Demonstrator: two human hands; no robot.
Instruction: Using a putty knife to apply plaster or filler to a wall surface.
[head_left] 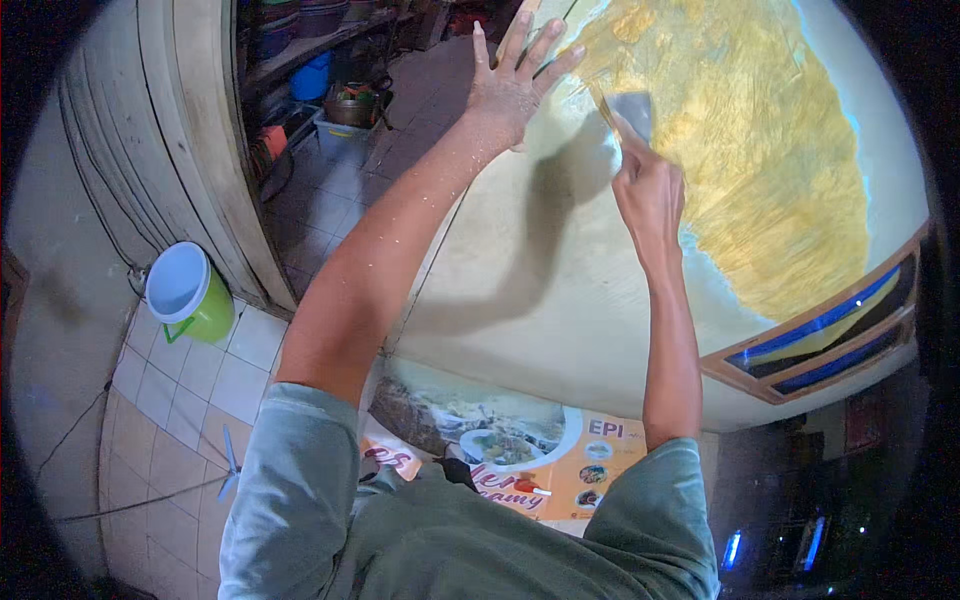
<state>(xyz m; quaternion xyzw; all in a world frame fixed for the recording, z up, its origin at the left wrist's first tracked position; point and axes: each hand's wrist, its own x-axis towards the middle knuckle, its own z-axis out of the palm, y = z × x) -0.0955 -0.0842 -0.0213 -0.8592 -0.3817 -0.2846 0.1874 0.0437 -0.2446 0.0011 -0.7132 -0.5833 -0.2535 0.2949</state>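
Right hand [648,185]: closed round the handle of a scraper [632,112], index finger stretched toward the blade. Scraper sits at the left border of a bare yellow-brown patch [760,150] on the pale wall [500,255]; blade looks flat to the surface, exact edge contact can't tell. Left hand [503,95]: open, fingers spread, holding nothing, palm toward the wall beside its edge by the doorway; can't tell if it's pressing. Pale specks on left forearm. Patch outline ragged, light-blue rim in places. Wood-framed vent panel [820,325] right of and below patch. Printed banner [515,430] below wall, partly behind the shirt. Green bucket [208,312] on floor tiles [190,415], far left.
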